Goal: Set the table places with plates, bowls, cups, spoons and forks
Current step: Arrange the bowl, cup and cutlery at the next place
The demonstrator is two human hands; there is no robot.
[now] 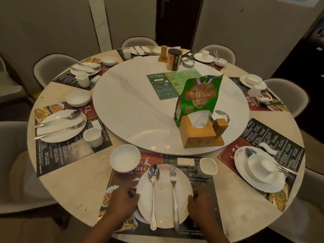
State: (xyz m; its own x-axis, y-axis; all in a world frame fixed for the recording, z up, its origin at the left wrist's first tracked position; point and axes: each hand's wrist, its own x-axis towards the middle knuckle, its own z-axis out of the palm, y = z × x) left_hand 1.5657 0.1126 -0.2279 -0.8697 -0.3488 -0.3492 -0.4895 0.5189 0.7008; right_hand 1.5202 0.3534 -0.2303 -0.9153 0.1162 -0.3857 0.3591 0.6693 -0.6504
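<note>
Left hand (121,201) and right hand (200,205) each pinch an opposite rim of the plate (164,206), fingers curled at its edge. The plate sits between the fingers on its placemat (205,183). Glazed china: stiff, slick, chippable; best carried level by both rims. Spoon (154,188) and fork (174,190) lie loose on it and could slide. Beyond the fingers on the worktop (75,190): bowl (124,160) ahead-left, cup (207,167) ahead-right.

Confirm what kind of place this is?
Most likely a Chinese restaurant dining room: a round table with a white lazy Susan, printed placemats carrying dish photos and Chinese lettering at every seat, and a green drinks menu card lying on the turntable.
</note>
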